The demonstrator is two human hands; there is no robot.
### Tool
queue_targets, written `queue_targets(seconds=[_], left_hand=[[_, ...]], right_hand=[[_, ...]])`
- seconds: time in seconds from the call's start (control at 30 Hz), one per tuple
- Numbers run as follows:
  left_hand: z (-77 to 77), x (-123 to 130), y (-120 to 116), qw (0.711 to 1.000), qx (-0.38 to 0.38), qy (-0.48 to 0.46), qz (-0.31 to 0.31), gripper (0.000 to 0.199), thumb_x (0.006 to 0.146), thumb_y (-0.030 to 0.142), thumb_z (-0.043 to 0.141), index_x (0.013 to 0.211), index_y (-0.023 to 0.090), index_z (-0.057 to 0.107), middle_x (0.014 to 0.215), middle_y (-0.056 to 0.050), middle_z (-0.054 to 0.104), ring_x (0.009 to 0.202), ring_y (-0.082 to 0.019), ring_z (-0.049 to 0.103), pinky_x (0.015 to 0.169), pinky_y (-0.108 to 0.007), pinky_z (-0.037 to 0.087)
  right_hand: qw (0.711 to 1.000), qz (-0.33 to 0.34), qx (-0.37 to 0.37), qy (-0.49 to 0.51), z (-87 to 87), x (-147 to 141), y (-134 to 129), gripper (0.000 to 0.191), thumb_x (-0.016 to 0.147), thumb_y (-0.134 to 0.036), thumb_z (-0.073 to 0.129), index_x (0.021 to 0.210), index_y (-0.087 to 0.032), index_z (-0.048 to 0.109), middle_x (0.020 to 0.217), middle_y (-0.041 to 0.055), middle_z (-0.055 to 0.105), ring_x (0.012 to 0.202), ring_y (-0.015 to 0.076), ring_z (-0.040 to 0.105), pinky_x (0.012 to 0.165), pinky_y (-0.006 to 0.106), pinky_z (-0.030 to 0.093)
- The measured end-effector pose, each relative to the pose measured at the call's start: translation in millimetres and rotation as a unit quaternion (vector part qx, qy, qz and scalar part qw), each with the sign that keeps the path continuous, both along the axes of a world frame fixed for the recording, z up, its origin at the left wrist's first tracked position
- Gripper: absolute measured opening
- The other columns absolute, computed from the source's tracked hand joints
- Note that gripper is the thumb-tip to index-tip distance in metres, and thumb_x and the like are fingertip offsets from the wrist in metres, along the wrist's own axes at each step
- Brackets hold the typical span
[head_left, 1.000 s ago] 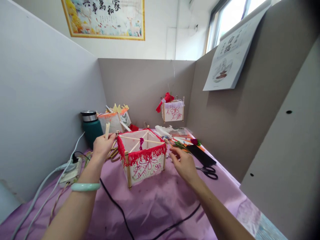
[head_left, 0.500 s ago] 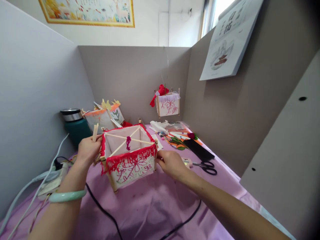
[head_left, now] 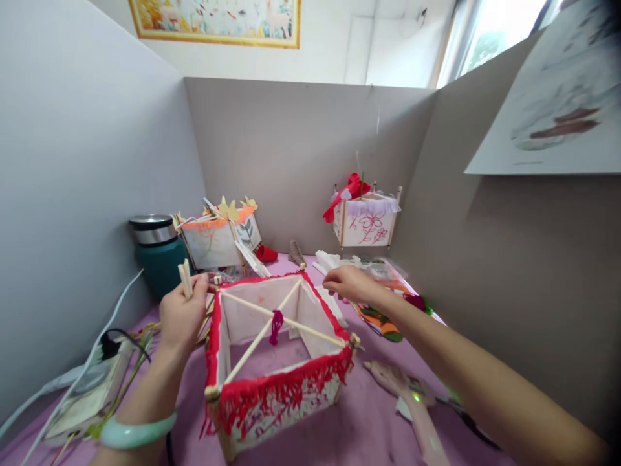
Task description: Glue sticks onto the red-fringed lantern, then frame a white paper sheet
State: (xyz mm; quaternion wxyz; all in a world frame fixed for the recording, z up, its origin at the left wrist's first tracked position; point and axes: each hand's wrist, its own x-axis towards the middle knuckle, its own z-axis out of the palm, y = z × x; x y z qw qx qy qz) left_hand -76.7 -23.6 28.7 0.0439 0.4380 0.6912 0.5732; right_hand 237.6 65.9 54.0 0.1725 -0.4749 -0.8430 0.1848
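Observation:
A square lantern-like frame [head_left: 281, 395] with white patterned sides and red fringe stands on the purple cloth. Two crossed sticks span its open top, with a dark magenta thread bundle [head_left: 276, 327] at the crossing. My left hand [head_left: 183, 314] is closed around short pale sticks [head_left: 185, 279] beside the frame's far left corner. Above the cloth past the far right edge, my right hand [head_left: 352, 285] has its fingers curled together; whatever they may hold is too small to make out. A pink glue gun [head_left: 407, 395] with a green light lies right of the frame.
At the back left are a teal bottle [head_left: 158, 259] and a white-and-orange lantern [head_left: 211, 243]. Another lantern [head_left: 371, 223] with red petals hangs at the back right. A power strip [head_left: 87, 395] with cables lies left.
My right hand has left the frame's right corner and moved toward the back. The frame now rests lower and nearer. The view has shifted, bringing the glue gun into fuller sight.

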Motion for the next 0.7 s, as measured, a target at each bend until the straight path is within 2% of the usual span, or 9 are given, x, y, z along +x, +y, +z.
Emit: queue_targets(seconds=[0.1, 0.2, 0.33, 0.43, 0.53, 0.63, 0.7], left_hand=[[-8.8, -0.3, 3.1, 1.0, -0.004, 0.003, 0.015, 0.032, 0.078, 0.044, 0.051, 0.085, 0.019, 0.069, 0.074, -0.001, 0.068, 0.078, -0.02, 0.062, 0.068, -0.025, 0.045], [-16.6, 0.7, 5.1, 0.999, -0.02, 0.012, 0.043, 0.034, 0.078, 0.046, 0.048, 0.079, 0.019, 0.068, 0.071, -0.001, 0.068, 0.075, -0.02, 0.062, 0.062, -0.024, 0.044], [-26.4, 1.7, 6.4, 0.996, -0.004, 0.062, 0.068, 0.037, 0.081, 0.046, 0.043, 0.087, 0.021, 0.069, 0.075, -0.001, 0.07, 0.071, -0.018, 0.062, 0.059, -0.024, 0.044], [-37.4, -3.2, 8.5, 0.991, 0.013, 0.109, 0.072, 0.04, 0.082, 0.048, 0.043, 0.094, 0.021, 0.069, 0.075, -0.002, 0.071, 0.063, -0.017, 0.062, 0.057, -0.024, 0.043], [-45.0, -8.3, 10.1, 0.987, 0.009, 0.121, 0.1, 0.04, 0.083, 0.049, 0.043, 0.095, 0.022, 0.069, 0.072, -0.002, 0.071, 0.06, -0.017, 0.062, 0.055, -0.024, 0.043], [-45.1, -8.5, 9.4, 0.986, 0.0, 0.122, 0.112, 0.038, 0.084, 0.049, 0.044, 0.095, 0.023, 0.07, 0.07, -0.001, 0.071, 0.061, -0.017, 0.063, 0.055, -0.024, 0.043], [-42.9, -6.9, 8.1, 0.987, 0.005, 0.126, 0.098, 0.038, 0.084, 0.049, 0.044, 0.094, 0.023, 0.07, 0.072, -0.001, 0.071, 0.06, -0.016, 0.063, 0.055, -0.024, 0.044]], right_hand=[[0.993, 0.02, 0.083, -0.076, -6.8, -32.1, 49.7, 0.021, 0.083, -0.023, 0.05, 0.079, -0.02, 0.071, 0.072, 0.0007, 0.07, 0.063, 0.0128, 0.062, 0.056, 0.02, 0.037], [0.971, 0.043, 0.168, -0.167, -13.4, -68.2, 99.1, 0.024, 0.088, -0.028, 0.047, 0.089, -0.023, 0.07, 0.087, 0.0022, 0.071, 0.079, 0.0161, 0.063, 0.063, 0.022, 0.038], [0.947, 0.099, 0.211, -0.221, -20.9, -118.1, 152.5, 0.027, 0.091, -0.025, 0.042, 0.109, -0.026, 0.062, 0.106, 0.0057, 0.066, 0.091, 0.0184, 0.062, 0.071, 0.025, 0.039], [0.925, 0.151, 0.231, -0.261, -27.6, -150.8, 179.5, 0.038, 0.087, -0.02, 0.047, 0.124, -0.027, 0.051, 0.108, 0.0078, 0.064, 0.089, 0.0196, 0.062, 0.07, 0.027, 0.039], [0.91, 0.18, 0.243, -0.282, -36.3, -171.8, 197.7, 0.039, 0.087, -0.021, 0.048, 0.125, -0.027, 0.047, 0.106, 0.0081, 0.065, 0.09, 0.0208, 0.062, 0.07, 0.027, 0.039], [0.924, 0.146, 0.234, -0.264, -45.7, -174.4, 209.1, 0.026, 0.09, -0.022, 0.043, 0.113, -0.021, 0.055, 0.1, 0.0102, 0.067, 0.091, 0.0219, 0.062, 0.072, 0.028, 0.039], [0.933, 0.118, 0.231, -0.251, -51.4, -166.1, 213.3, 0.024, 0.091, -0.02, 0.041, 0.109, -0.019, 0.057, 0.101, 0.0118, 0.067, 0.092, 0.0222, 0.062, 0.073, 0.029, 0.039]])
